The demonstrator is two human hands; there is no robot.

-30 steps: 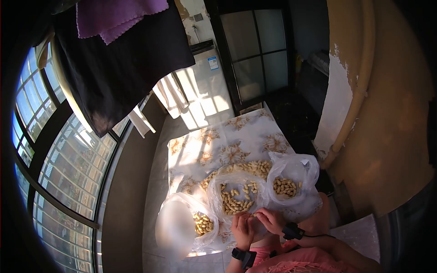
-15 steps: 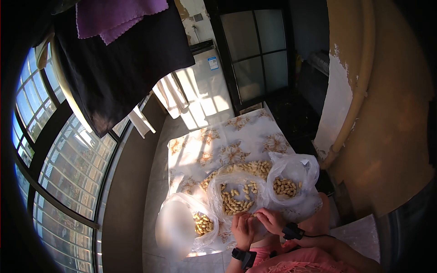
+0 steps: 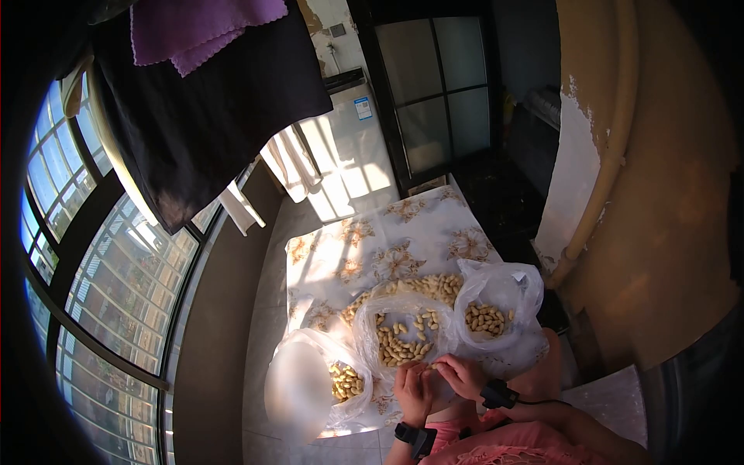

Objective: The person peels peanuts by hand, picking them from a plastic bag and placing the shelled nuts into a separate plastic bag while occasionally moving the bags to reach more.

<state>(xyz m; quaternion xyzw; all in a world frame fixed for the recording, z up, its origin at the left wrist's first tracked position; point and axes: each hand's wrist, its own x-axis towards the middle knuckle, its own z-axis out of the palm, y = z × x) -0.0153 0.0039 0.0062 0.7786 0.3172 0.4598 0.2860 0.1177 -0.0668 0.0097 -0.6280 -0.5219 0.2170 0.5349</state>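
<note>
While holding both hands close together by the near edge of the table [image 3: 428,235], pinches what looks like a peanut [image 3: 432,366] between the fingertips of the left hand [image 3: 413,387] and the right hand [image 3: 463,376]. Has the fingers of both hands bent inward; cannot tell exactly how each finger meets the shell. Wears a black strap on each wrist, the left strap [image 3: 415,439] and the right strap [image 3: 498,394].

Has the open middle bag [image 3: 366,341] just beyond the fingertips, with loose peanuts [image 3: 399,353] inside. Has the left bag [image 3: 358,407] at the near left corner, holding a pile of nuts [image 3: 345,381], with a blurred pale shape [image 3: 297,391] over its left part. Has the right bag [image 3: 527,291] by the right edge, with more nuts [image 3: 485,319] inside. Faces a long heap [image 3: 438,287] behind the middle bag, on flowered cloth [image 3: 329,271] reaching to the far edge.
</note>
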